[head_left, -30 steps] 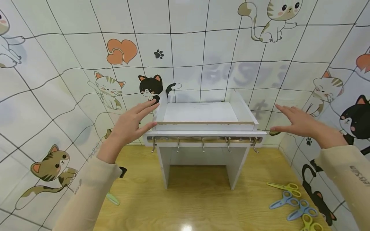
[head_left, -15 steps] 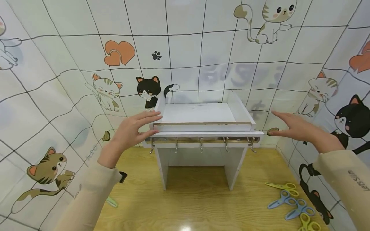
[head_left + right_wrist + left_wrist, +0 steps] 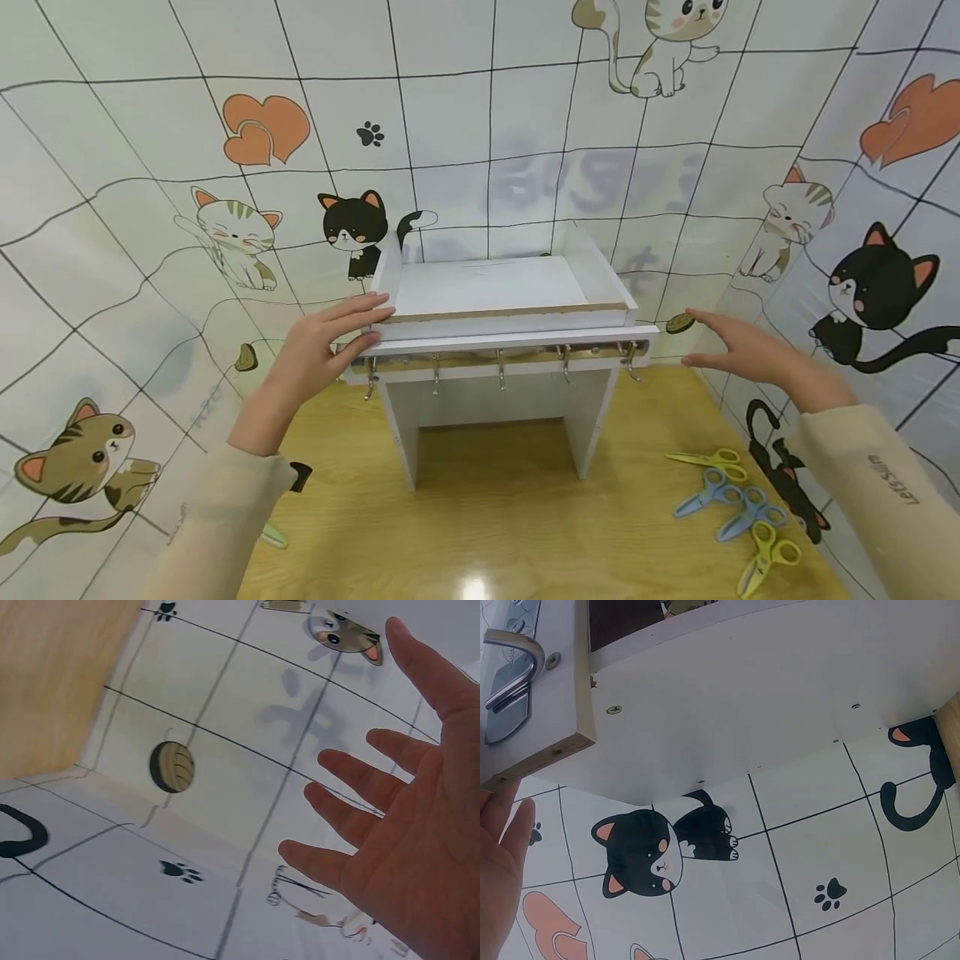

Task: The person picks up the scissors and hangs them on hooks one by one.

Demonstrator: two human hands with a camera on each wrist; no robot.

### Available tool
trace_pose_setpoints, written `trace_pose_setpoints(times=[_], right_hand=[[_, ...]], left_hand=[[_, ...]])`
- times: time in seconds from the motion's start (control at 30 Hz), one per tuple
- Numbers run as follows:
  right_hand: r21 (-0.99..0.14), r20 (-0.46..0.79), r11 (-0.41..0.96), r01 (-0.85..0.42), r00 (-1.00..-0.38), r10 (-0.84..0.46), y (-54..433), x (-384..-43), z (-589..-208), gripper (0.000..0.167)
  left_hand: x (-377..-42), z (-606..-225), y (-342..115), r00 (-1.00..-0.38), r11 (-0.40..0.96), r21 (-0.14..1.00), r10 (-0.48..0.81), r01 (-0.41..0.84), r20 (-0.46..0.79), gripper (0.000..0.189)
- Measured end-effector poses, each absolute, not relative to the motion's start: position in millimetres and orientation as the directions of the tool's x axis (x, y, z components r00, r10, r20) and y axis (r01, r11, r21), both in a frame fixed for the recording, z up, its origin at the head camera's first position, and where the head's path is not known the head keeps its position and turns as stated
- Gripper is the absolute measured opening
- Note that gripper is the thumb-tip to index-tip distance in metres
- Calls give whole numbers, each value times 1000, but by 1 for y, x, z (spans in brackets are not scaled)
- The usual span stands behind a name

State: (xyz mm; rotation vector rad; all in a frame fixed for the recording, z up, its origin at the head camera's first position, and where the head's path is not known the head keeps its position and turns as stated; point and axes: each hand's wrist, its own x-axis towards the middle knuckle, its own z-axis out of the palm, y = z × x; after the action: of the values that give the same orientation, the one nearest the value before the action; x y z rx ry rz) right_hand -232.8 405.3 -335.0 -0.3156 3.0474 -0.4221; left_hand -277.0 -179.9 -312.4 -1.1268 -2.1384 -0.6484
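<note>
A small white shelf unit stands upright, with a tray-like top and a front rail carrying several metal hooks. At its left end my left hand rests with fingers extended along the top's edge. In the left wrist view, the fingers lie against the rail's end, beside a curved hook. Off the unit's right end, my right hand hovers apart from it. The right wrist view has the right palm with spread fingers, holding nothing.
On the wooden table, yellow scissors and blue scissors lie at the right, with more scissors nearer. A green object is partly hidden by the left sleeve. Cat-patterned sheeting encloses the back and sides.
My left hand has moved down onto the unit's left end. The right hand stays in the air, slightly lower. The whole view has shifted, with the unit now farther left.
</note>
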Motion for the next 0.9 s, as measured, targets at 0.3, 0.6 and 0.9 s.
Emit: trace_pose_setpoints(times=[0.3, 0.6, 0.9], right_hand=[[-317, -50, 932, -176, -978, -202, 416, -224, -377, 95], [-347, 2, 917, -198, -978, -210, 430, -196, -422, 88], [-375, -50, 916, -142, -984, -173, 439, -168, -451, 84]], left_hand=[[-279, -308, -182, -405, 503, 106, 534, 858, 743, 42], [-277, -313, -181, -423, 500, 128, 536, 856, 730, 41], [-278, -313, -181, -386, 493, 93, 536, 865, 751, 43]])
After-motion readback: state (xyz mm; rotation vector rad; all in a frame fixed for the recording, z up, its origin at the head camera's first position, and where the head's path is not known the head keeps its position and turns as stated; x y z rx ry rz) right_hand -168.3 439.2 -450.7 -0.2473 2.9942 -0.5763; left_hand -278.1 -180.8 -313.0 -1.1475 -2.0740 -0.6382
